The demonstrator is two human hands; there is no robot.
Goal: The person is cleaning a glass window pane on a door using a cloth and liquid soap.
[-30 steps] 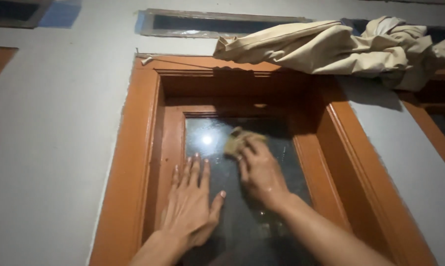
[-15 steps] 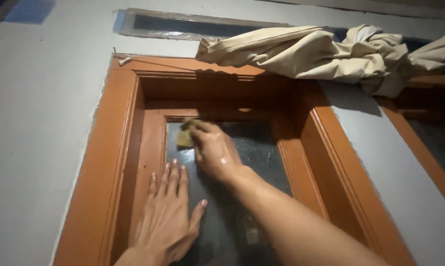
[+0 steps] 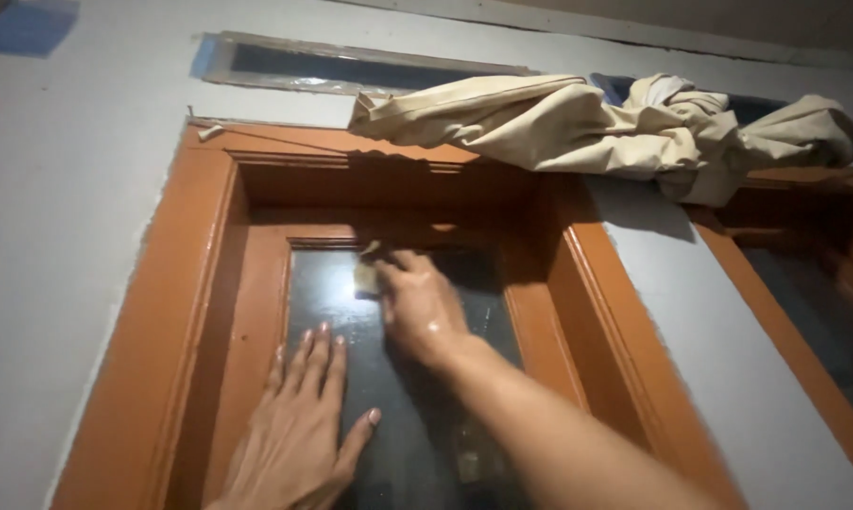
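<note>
Orange wooden window frame with bundled beige curtain on top, dark glass pane, left hand flat and spread on glass, right hand clamped on small yellowish sponge pressed at pane's top.

No packages, labels, signs or screens show anywhere in this view
</note>
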